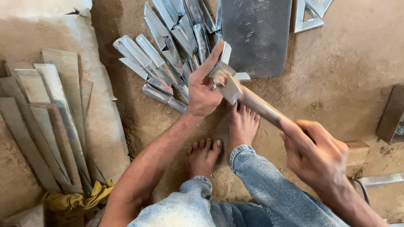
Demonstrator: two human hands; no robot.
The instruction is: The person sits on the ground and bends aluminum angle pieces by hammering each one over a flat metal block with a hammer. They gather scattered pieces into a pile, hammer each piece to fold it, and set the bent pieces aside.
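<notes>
Metal piece (226, 54), a short shiny bar, stands in the left hand (204, 90), above the bare feet (242, 122) on the earth floor (336, 63). The left fingers close around its lower part, the thumb points up beside it, and its long axis runs nearly away from the person, a little tilted to the right. The right hand (313, 153) is wrapped around the wooden handle of a hammer (248, 98), near the floor's right edge. The hammer's handle goes diagonally from this hand up and to the left, so its steel head (225, 80) lies just beside the piece and the left fingers; whether it touches I cannot tell. The left hand is therefore the nearer one. Just behind lies a pile of similar metal pieces (168, 50) and a flat steel plate (256, 33). Wooden slats (46, 113) lean by the left edge.
</notes>
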